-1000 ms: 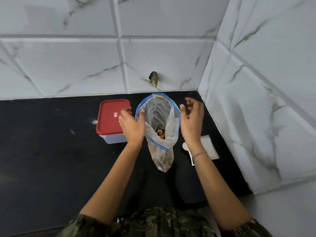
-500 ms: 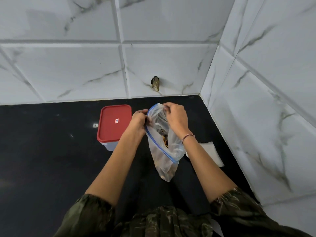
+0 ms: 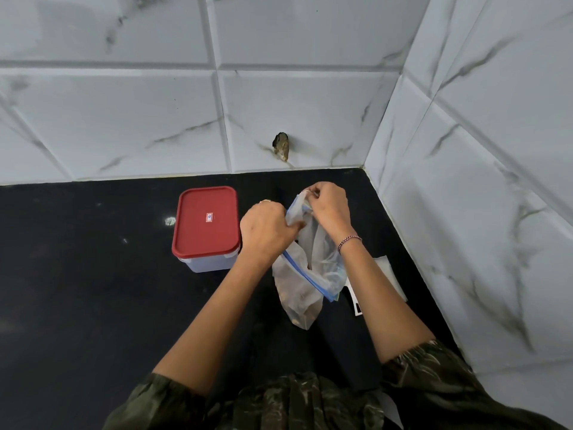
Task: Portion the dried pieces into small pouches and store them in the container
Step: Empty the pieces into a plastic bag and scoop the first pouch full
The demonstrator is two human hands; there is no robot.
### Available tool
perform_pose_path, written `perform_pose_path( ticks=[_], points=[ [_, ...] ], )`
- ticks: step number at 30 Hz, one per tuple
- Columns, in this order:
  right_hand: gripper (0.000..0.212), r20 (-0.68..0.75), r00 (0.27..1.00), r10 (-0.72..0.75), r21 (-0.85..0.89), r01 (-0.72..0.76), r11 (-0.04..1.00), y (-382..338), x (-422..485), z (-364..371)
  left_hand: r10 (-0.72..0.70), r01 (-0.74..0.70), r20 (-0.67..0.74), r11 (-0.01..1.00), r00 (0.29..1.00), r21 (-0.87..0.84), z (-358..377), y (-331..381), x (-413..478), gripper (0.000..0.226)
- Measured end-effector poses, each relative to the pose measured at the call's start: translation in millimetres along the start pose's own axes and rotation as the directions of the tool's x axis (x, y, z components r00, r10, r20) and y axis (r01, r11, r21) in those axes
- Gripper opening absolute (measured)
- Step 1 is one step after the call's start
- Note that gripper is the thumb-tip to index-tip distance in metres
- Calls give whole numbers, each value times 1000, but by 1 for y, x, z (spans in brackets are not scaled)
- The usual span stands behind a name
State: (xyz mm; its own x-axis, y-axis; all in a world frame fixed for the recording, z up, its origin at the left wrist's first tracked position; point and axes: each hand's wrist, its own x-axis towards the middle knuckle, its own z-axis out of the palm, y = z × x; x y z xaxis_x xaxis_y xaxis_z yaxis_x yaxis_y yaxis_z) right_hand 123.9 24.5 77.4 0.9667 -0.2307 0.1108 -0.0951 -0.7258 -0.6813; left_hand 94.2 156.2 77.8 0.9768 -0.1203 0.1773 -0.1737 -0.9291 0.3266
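A clear zip bag (image 3: pixel 305 283) with a blue seal strip hangs above the black counter (image 3: pixel 93 290), brown dried pieces showing dimly in its lower part. My left hand (image 3: pixel 265 228) grips the bag's left edge near the mouth. My right hand (image 3: pixel 328 206) pinches the top rim of the bag, fingers curled over it. A clear container (image 3: pixel 206 226) with a red lid closed on it stands on the counter just left of my left hand.
White flat pouches or paper (image 3: pixel 390 274) lie on the counter to the right, partly hidden by my right forearm. Tiled walls meet in a corner at the back right. A small dark hole (image 3: pixel 281 146) marks the back wall.
My right hand went from hovering open beside the wide-open bag to pinching its rim. The bag's mouth has been drawn together and the bag now slumps lower.
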Motion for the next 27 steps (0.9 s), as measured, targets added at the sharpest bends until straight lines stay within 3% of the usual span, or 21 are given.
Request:
perform_pose_path(
  ticks=[2,4,7,10,12,14,15,17,19,21,23,25,27],
  points=[
    [19,33,999,11,32,-13,999,0,2,0,-49,57,77,994,996,-94,0,-4,3,22],
    [20,97,994,51,85,-59,995,1,4,-3,-100,147,162,938,982,-314,1,-13,8,19],
    [23,269,951,150,245,-219,944,6,6,-15,-99,344,378,662,921,-665,-4,-26,15,17],
    [13,462,846,264,274,-420,865,15,12,-21,-155,516,499,401,853,-757,1,-30,22,25],
    [12,600,739,306,363,-593,719,23,15,-23,-247,617,569,214,785,-758,7,-30,24,25],
    [18,734,611,296,480,-775,411,33,16,-22,-264,709,699,-76,664,-702,11,-29,23,16],
    [19,763,581,284,502,-809,305,36,17,-21,-252,739,755,-174,605,-651,12,-27,22,14],
    [22,761,577,297,524,-816,243,42,17,-15,-255,769,808,-257,531,-586,21,-27,21,21],
    [20,714,610,344,529,-792,306,39,16,-6,-303,764,794,-240,527,-598,30,-25,23,24],
    [15,606,686,403,533,-726,434,34,17,0,-391,743,717,-113,577,-660,36,-27,26,27],
    [17,493,770,404,540,-636,552,34,22,5,-428,711,642,2,636,-703,39,-29,25,44],
    [26,419,825,380,478,-556,680,31,20,6,-470,659,506,248,723,-710,32,-23,15,51],
    [40,301,888,348,293,-434,852,27,8,2,-468,543,281,657,838,-523,29,-18,0,56]
  ],
)
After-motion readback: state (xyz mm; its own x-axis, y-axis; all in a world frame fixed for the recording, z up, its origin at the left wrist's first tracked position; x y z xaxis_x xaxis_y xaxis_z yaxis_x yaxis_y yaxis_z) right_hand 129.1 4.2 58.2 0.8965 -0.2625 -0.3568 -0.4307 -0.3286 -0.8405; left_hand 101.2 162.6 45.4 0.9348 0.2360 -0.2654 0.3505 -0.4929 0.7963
